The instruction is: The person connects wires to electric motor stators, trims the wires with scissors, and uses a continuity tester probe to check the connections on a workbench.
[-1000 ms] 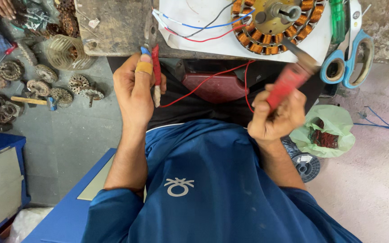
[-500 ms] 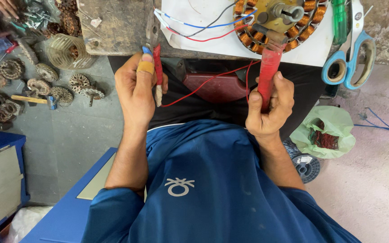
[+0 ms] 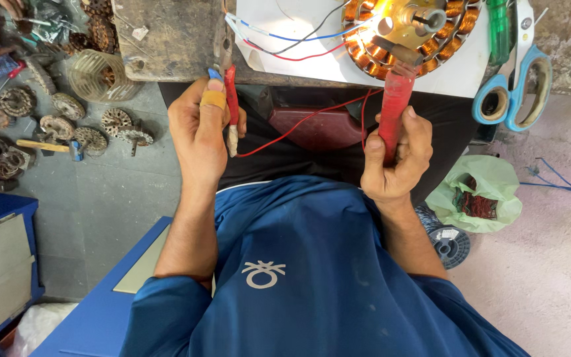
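I see my right hand (image 3: 394, 162) wrapped tight round the red handle of a soldering iron (image 3: 396, 99), fingers curled closed, its dark tip resting on the copper windings of the round motor stator (image 3: 408, 30) at the far right of the white sheet (image 3: 279, 39). My left hand (image 3: 199, 129) is closed too, pinching a slim red-handled tool (image 3: 231, 109) between the bandaged thumb and fingers, the blade end pointing near, toward my lap. A red wire (image 3: 299, 122) runs from that tool across toward the iron.

I judge the stator heavy and rigid, steady enough to sit where it lies, though its fine copper coils look easy to nick or scorch; better taken by the metal hub than by the windings. The iron is stiff and light, safe only at the handle. The thin blue, red and black leads (image 3: 285, 36) trailing left off the stator are soft and would snag easily.

Blue-handled scissors (image 3: 513, 86) lie far right, beside a green screwdriver (image 3: 499, 30). Old stators and rotors (image 3: 67, 122) litter the floor at left, and a green bag (image 3: 480, 192) sits at right.
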